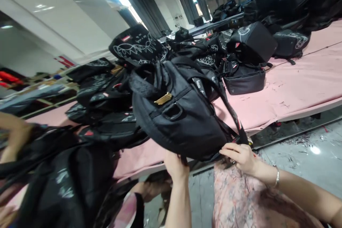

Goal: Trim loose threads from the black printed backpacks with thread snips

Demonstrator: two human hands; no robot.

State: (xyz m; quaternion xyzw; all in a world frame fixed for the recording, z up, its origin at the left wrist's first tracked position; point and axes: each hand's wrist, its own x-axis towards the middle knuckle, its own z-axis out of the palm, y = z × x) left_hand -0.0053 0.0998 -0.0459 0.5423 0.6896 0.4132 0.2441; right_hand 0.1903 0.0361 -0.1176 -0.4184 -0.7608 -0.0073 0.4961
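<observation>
A black backpack (184, 121) with a small gold plate (162, 98) and a black D-ring (173, 111) is held up, tilted, above the near edge of the pink table. From below, my left hand (176, 164) supports it; those fingers are mostly hidden behind the bag. At its lower right corner, my right hand (239, 156) pinches the edge, close to where a long strap (227, 105) comes down.
Many black bags with white scribbled patterns, such as one boxy bag (139, 44), cover the pink table (301, 82). At left, a co-worker's arm (16, 135) is by another black backpack (66, 181). Scraps litter the grey floor (301, 153).
</observation>
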